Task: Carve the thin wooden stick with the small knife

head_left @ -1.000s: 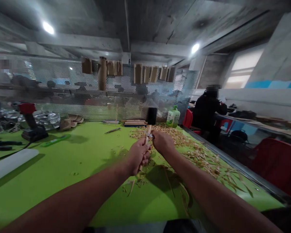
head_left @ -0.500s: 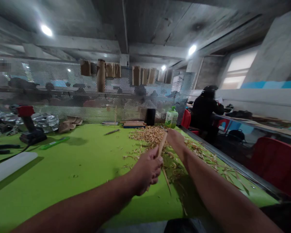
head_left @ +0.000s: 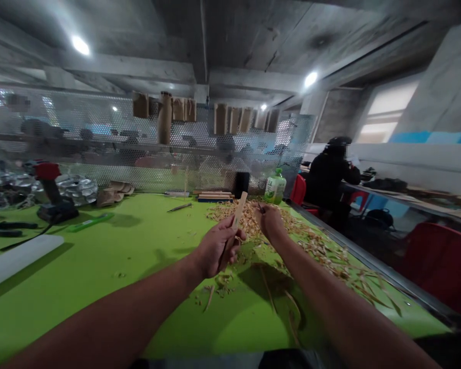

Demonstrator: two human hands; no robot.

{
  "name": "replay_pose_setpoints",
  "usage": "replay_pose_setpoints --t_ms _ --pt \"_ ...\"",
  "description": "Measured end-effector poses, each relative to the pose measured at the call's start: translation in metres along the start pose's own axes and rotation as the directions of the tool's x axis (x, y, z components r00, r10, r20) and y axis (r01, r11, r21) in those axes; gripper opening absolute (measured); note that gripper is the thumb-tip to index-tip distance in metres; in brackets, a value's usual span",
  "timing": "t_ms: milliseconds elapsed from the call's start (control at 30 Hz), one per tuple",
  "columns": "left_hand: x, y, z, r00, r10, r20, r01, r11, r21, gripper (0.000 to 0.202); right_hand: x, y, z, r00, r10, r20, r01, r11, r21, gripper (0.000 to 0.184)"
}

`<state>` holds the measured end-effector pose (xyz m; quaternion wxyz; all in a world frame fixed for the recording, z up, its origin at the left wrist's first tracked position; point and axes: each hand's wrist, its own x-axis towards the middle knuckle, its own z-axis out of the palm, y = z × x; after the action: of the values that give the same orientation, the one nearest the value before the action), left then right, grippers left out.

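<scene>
My left hand [head_left: 217, 249] is closed round a thin wooden stick [head_left: 238, 210] that points up and away from me. A little to its right, my right hand [head_left: 269, 220] is closed on a small dark tool I cannot make out, held just beyond the stick's upper end. Both hands hover over a green table [head_left: 111, 256]. A heap of pale wood shavings [head_left: 311, 241] lies under and beyond them, spreading to the right.
A red and black power drill [head_left: 49, 197], a green bar [head_left: 88, 222] and a white strip [head_left: 19, 259] lie at the left. Wooden slats [head_left: 214, 195], a black box [head_left: 241, 183] and a green bottle [head_left: 274, 187] stand by the mesh screen [head_left: 138, 148]. A person in black [head_left: 330, 177] sits at the right.
My right hand pushed forward along the stick and away, then drew back toward its tip. My left hand has tilted the stick more upright and moved slightly left.
</scene>
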<state>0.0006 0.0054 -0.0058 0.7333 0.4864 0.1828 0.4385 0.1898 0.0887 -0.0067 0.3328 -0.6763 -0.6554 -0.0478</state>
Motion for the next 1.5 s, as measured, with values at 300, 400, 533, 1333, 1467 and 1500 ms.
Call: replay_pose_setpoints --t_ms 300,400,533,1333,1467,1500 --pt "-0.003 0.003 0.005 0.995 0.033 -0.090 -0.025 0.996 0.081 0.020 -0.014 -0.009 -0.003 0.982 -0.161 -0.095 0.174 0.971 0.161 0.037" --pt "0.001 -0.002 0.003 0.993 0.061 -0.104 -0.055 0.997 0.061 0.032 -0.023 -0.020 -0.009 0.970 -0.234 -0.060 0.237 0.970 0.055 0.034" --pt "0.006 -0.008 0.000 0.987 0.084 -0.138 -0.075 0.995 0.068 0.038 -0.035 -0.037 -0.017 0.979 -0.200 0.048 0.206 0.963 -0.173 0.033" --pt "-0.019 -0.013 0.031 0.992 -0.096 -0.081 0.105 0.988 0.115 0.048 0.009 0.022 -0.026 0.983 0.181 0.023 -0.168 0.948 -0.272 0.038" --pt "-0.010 -0.014 0.017 0.989 -0.049 -0.136 0.065 0.991 0.115 0.048 0.011 0.028 -0.027 0.980 0.199 -0.015 -0.197 0.952 -0.236 0.041" --pt "-0.006 -0.013 0.011 0.986 -0.043 -0.159 0.063 0.991 0.121 0.048 0.009 0.023 -0.024 0.983 0.181 -0.023 -0.182 0.958 -0.224 0.041"
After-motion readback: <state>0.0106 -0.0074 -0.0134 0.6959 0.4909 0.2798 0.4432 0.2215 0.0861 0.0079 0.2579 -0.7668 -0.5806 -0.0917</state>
